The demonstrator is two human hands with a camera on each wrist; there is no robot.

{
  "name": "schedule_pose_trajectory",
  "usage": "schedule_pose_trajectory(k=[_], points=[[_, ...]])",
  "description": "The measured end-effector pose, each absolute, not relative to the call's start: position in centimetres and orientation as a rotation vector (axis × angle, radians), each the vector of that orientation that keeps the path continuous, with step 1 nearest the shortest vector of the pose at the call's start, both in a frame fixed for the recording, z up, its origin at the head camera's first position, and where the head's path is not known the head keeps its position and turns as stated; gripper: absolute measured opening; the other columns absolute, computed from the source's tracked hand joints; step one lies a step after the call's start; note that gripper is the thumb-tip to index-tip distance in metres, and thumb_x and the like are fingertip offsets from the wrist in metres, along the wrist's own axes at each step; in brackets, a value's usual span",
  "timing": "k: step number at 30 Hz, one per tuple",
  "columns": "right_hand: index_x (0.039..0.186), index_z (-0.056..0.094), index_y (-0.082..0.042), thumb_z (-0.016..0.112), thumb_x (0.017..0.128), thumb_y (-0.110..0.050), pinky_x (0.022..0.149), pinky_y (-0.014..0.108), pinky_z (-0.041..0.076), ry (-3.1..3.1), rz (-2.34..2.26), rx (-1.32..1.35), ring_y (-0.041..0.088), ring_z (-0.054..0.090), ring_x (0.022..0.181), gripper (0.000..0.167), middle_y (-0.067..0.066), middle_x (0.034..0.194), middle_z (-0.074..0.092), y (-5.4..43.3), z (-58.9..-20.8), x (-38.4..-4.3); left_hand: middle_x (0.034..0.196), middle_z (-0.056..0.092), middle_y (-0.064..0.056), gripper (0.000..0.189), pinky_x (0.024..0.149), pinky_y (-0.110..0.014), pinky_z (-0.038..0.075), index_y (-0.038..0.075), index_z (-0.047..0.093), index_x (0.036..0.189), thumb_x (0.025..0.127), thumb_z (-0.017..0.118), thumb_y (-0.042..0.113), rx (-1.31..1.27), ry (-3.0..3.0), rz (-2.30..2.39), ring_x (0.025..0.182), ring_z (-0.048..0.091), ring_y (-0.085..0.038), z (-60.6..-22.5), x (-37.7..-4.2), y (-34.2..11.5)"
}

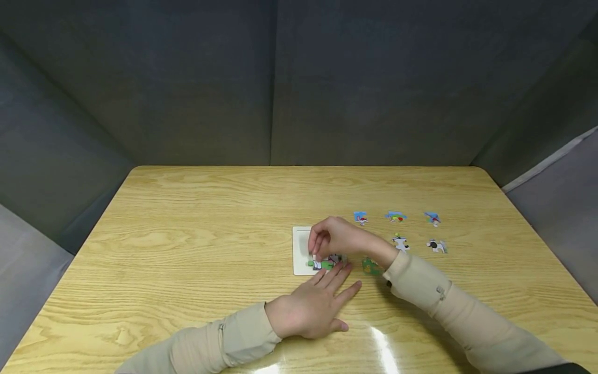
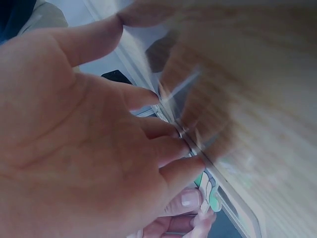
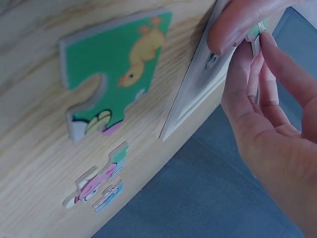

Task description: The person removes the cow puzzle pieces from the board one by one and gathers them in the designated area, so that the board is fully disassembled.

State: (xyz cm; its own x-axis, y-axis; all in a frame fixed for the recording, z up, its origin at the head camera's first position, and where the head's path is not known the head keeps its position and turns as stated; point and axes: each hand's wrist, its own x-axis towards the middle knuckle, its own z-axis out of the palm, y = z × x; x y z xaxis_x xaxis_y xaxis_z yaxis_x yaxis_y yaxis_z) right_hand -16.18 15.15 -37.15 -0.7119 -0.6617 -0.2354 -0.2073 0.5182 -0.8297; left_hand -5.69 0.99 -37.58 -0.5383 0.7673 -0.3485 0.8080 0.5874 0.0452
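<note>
A white puzzle tray with rounded corners lies on the table, holding some green and white picture pieces along its near side. My right hand reaches over it and pinches a green and white puzzle piece between thumb and fingers, low over the tray. My left hand lies palm down with its fingers spread and straight, the fingertips at the tray's near right edge. Those fingers hide part of the fitted pieces. Just right of the tray is a green puzzle piece with a yellow duck, partly behind my right wrist.
Several loose pieces lie to the right: a blue one, a blue and green one and another blue one at the back. Nearer are two mostly white pieces, one left and one right. Dark partitions stand behind the wooden table.
</note>
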Motion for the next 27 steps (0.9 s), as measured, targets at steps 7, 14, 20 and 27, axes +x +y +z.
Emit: schedule_pose_trajectory(k=[7,14,20,27], points=[[0.089,0.068,0.001,0.072,0.080,0.010,0.067,0.032,0.055,2.252,-1.118,-0.680,0.018,0.065,0.072,0.013,0.011,0.083,0.068,15.5,-36.8,-16.1,0.164,-0.004,-0.012,0.077,0.119,-0.038,0.013,0.022,0.012,0.159,0.098,0.041,0.059,1.273,2.487,-0.179,0.150,-0.003,-0.024,-37.7,-5.7,1.0],[0.090,0.067,0.003,0.071,0.081,0.011,0.071,0.032,0.057,2.253,-1.159,-0.704,0.020,0.066,0.073,0.012,0.012,0.084,0.068,16.2,-36.4,-16.3,0.164,-0.003,-0.011,0.077,0.119,-0.037,0.013,0.023,0.012,0.159,0.098,0.040,0.059,1.269,2.493,-0.184,0.150,-0.002,-0.024,-37.7,-5.7,1.0],[0.089,0.066,0.004,0.073,0.081,0.010,0.070,0.030,0.057,2.265,-1.154,-0.725,0.020,0.066,0.073,0.012,0.011,0.085,0.068,17.2,-36.3,-16.3,0.164,-0.002,-0.010,0.076,0.119,-0.037,0.013,0.024,0.012,0.159,0.098,0.040,0.059,1.270,2.495,-0.192,0.150,-0.003,-0.023,-37.7,-5.7,1.0],[0.090,0.066,0.005,0.072,0.080,0.011,0.069,0.032,0.057,2.265,-1.165,-0.722,0.020,0.066,0.073,0.012,0.010,0.083,0.068,18.6,-36.3,-16.2,0.164,-0.005,-0.010,0.077,0.119,-0.037,0.014,0.023,0.011,0.159,0.098,0.040,0.059,1.274,2.480,-0.173,0.150,0.000,-0.023,-37.7,-5.7,1.0]])
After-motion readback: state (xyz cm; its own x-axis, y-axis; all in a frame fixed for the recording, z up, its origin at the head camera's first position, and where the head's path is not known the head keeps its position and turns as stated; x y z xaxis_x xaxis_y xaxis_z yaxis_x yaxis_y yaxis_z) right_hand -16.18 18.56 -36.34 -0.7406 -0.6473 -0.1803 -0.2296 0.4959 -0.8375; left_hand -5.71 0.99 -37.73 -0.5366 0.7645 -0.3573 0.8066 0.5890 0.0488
